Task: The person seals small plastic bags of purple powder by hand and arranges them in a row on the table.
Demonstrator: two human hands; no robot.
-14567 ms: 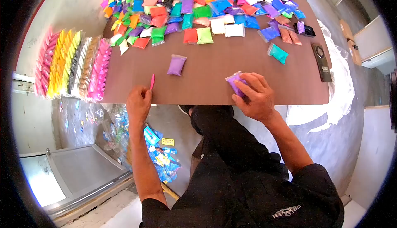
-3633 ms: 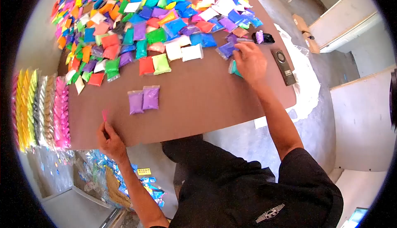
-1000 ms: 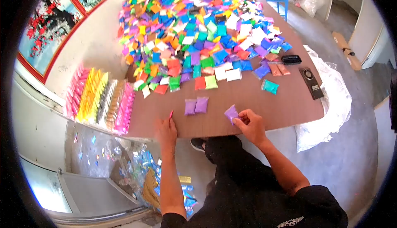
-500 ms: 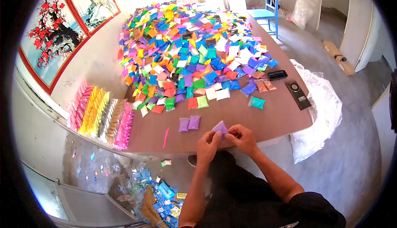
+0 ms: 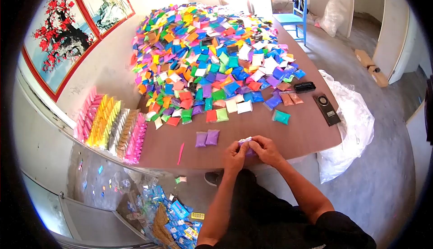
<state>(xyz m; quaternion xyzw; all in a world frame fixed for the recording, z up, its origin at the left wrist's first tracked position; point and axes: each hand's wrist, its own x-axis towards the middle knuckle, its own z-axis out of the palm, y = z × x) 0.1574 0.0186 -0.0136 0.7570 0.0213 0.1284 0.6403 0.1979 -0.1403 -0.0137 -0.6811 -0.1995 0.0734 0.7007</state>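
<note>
A small purple packet (image 5: 249,151) in clear plastic is pinched between both hands over the table's front edge. My left hand (image 5: 234,157) closes on its left side, and my right hand (image 5: 267,150) grips the right side with thumb and fingers. A shiny strip of the wrapper shows along the top; the fingers cover much of the rest. To the left, a pair of purple packets (image 5: 207,138) lies side by side on the brown table (image 5: 243,125). Further left rests a thin pink strip (image 5: 181,153).
A large heap of coloured packets (image 5: 203,55) covers the table's far part. Rows of sorted packets (image 5: 110,127) line the left edge. A black device (image 5: 326,109) and a black object (image 5: 305,87) lie at right. Plastic sheeting (image 5: 347,127), a blue chair (image 5: 295,16) and floor wrappers (image 5: 180,217) surround the table.
Both hands have shifted slightly right and turned the purple packet, so its top wrapper edge now shows above the fingers. The view has moved a little; the other packets stay in place.
</note>
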